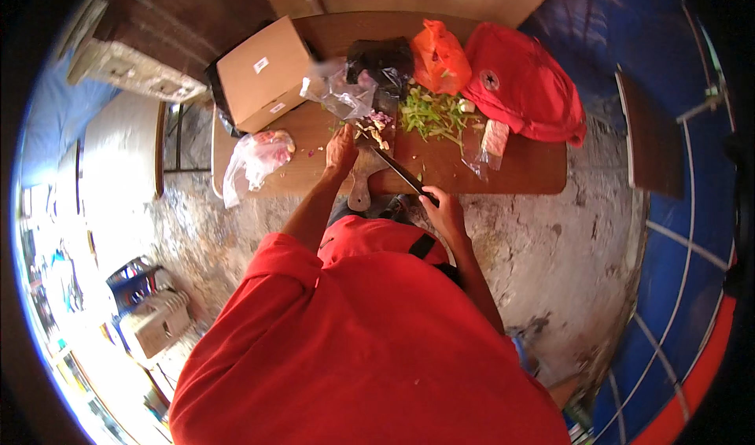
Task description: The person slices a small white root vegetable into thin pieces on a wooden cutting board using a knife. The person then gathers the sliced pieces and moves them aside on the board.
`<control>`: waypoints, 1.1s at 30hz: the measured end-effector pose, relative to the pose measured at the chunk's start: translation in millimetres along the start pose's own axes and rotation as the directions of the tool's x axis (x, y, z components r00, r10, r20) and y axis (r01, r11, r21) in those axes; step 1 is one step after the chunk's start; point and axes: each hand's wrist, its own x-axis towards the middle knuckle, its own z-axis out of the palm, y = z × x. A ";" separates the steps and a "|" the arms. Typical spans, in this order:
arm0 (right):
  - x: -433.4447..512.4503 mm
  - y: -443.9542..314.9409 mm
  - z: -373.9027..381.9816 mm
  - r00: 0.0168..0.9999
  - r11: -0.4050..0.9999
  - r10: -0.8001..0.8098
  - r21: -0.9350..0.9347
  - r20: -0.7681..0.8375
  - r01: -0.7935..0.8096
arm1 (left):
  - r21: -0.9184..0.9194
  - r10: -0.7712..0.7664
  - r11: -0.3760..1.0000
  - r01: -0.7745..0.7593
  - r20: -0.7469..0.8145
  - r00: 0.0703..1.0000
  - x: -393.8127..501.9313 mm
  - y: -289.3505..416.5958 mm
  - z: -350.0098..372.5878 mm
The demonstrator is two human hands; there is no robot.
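Note:
In my right hand (442,208) is the dark handle of a long knife (401,175), its blade slanting up and left over a wooden cutting board (360,192). My left hand (342,150) rests at the board's left edge; whether its fingers hold anything cannot be made out. Pale chopped pieces (374,133) lie beyond the knife's tip, with purple chopped pieces (380,117) just behind them. To the right of these is a heap of cut green vegetable pieces (433,114). A clear plastic bag (348,94) lies behind my left hand.
On the brown table (519,167) stand a cardboard box (265,70), a black plastic bag (380,55), an orange plastic bag (439,58) and a red backpack (525,85). A wrapped pale block (494,138) lies at the right, a clear bag with reddish contents (259,156) at the left.

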 end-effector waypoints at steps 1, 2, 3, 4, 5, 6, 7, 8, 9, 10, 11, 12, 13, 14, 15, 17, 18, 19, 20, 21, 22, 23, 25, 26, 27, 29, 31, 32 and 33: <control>-1.5 -1.0 6.9 1.000 0.999 0.019 -0.028 -0.011 -0.020 | 0.024 -0.035 0.999 0.033 0.057 0.998 -0.5 1.9 1.2; -4.2 -1.4 15.1 1.000 1.000 0.004 0.020 -0.029 -0.003 | 0.006 -0.018 1.000 0.018 0.024 1.000 -4.1 3.6 3.3; -7.5 -0.9 22.6 0.999 0.997 0.002 0.071 -0.034 0.000 | -0.028 -0.013 1.000 0.014 0.020 1.000 -8.7 4.5 5.8; -10.8 0.0 30.2 0.999 0.994 0.010 0.105 -0.038 -0.006 | -0.060 -0.017 0.998 0.018 0.022 1.000 -13.9 4.7 8.2; -15.8 1.1 37.5 0.999 0.991 0.039 0.127 -0.034 -0.035 | -0.093 -0.037 0.995 0.041 0.039 0.999 -20.5 3.7 9.9; -20.6 2.7 43.1 0.998 0.984 0.057 0.170 -0.027 -0.052 | -0.134 0.041 0.990 -0.045 -0.031 0.999 -26.5 1.1 10.4; -24.5 3.9 48.6 0.998 0.981 0.047 0.189 -0.046 -0.038 | -0.188 0.060 0.980 -0.066 -0.039 0.997 -30.3 -2.0 10.2; -28.1 5.0 53.2 0.997 0.977 0.040 0.211 -0.067 -0.025 | -0.241 0.076 0.967 -0.085 -0.049 0.996 -33.2 -6.1 9.2; -31.7 5.4 58.7 0.995 0.971 0.061 0.237 -0.077 -0.042 | -0.294 0.090 0.950 -0.103 -0.058 0.994 -34.7 -11.4 7.1; -34.5 5.0 64.8 0.990 0.957 0.110 0.279 -0.087 -0.081 | -0.323 0.099 0.941 -0.104 -0.032 0.995 -34.0 -17.0 4.6; -34.1 5.9 69.2 0.990 0.954 0.118 0.286 -0.080 -0.091 | -0.354 0.108 0.929 -0.104 -0.007 0.994 -31.2 -22.2 2.9; -34.6 7.7 73.0 0.986 0.944 0.161 0.298 -0.048 -0.139 | -0.386 0.116 0.917 -0.099 0.021 0.993 -29.7 -27.4 1.5; -39.0 8.4 79.5 0.967 0.918 0.256 0.314 0.005 -0.244 | -0.374 0.131 0.921 -0.105 0.045 0.990 -28.7 -33.3 -0.3; -45.0 9.4 85.5 0.925 0.823 0.376 0.443 0.047 -0.357 | -0.363 0.145 0.925 -0.112 0.067 0.987 -24.3 -39.1 -2.1; -47.3 9.9 93.0 0.930 0.854 0.366 0.383 0.037 -0.351 | -0.341 0.146 0.934 -0.104 0.099 0.984 -17.5 -43.6 -3.3; -45.5 12.1 105.9 0.909 0.874 0.413 0.254 0.059 -0.414 | -0.343 0.191 0.928 -0.147 0.099 0.977 -4.8 -46.7 -1.5; -46.1 13.1 110.5 0.940 0.925 0.341 0.170 0.018 -0.339 | -0.351 0.190 0.927 -0.133 0.133 0.973 0.3 -46.6 -0.2; -48.6 13.1 114.5 0.938 0.934 0.347 0.087 0.017 -0.347 | -0.345 0.162 0.935 -0.086 0.197 0.967 2.7 -46.7 0.4; -52.5 11.5 118.0 0.936 0.936 0.352 0.000 0.015 -0.352 | -0.268 0.163 0.957 -0.112 0.176 0.971 3.9 -44.2 2.6; -56.7 8.4 121.6 0.922 0.922 0.387 0.039 -0.022 -0.386 | -0.177 0.138 0.978 -0.107 0.173 0.975 4.6 -39.9 6.3; -59.1 4.0 125.3 0.906 0.907 0.419 0.079 -0.057 -0.414 | -0.067 0.123 0.991 -0.114 0.159 0.980 5.2 -36.2 9.4; -61.3 -1.0 128.4 0.883 0.883 0.463 0.126 -0.081 -0.452 | -0.123 0.096 0.989 -0.076 0.161 0.982 4.4 -32.5 12.6; -68.7 -11.3 134.5 0.877 0.892 0.443 0.185 -0.186 -0.411 | -0.191 0.070 0.981 -0.041 0.150 0.986 0.0 -29.1 16.7; -71.5 -15.3 136.1 0.862 0.883 0.457 0.226 -0.219 -0.411 | -0.233 0.015 0.972 0.028 0.183 0.983 2.4 -27.0 19.3; -72.2 -17.4 136.4 0.871 0.889 0.442 0.233 -0.215 -0.394 | -0.204 0.020 0.979 0.013 0.159 0.987 4.1 -24.4 22.4; -73.9 -19.4 136.2 0.872 0.866 0.466 0.279 -0.151 -0.415 | -0.055 -0.041 0.997 0.051 0.174 0.984 1.4 -18.6 28.5; -67.8 -19.6 135.3 0.857 0.841 0.505 0.281 -0.101 -0.463 | -0.018 -0.113 0.993 0.117 0.152 0.982 5.5 -15.8 29.9; -65.0 -19.3 133.7 0.840 0.814 0.541 0.284 -0.053 -0.506 | 0.005 -0.176 0.984 0.178 0.170 0.970 6.9 -16.2 29.0; -63.3 -18.9 131.3 0.852 0.833 0.518 0.267 -0.072 -0.484 | -0.046 -0.232 0.966 0.253 0.269 0.935 9.9 -17.4 27.2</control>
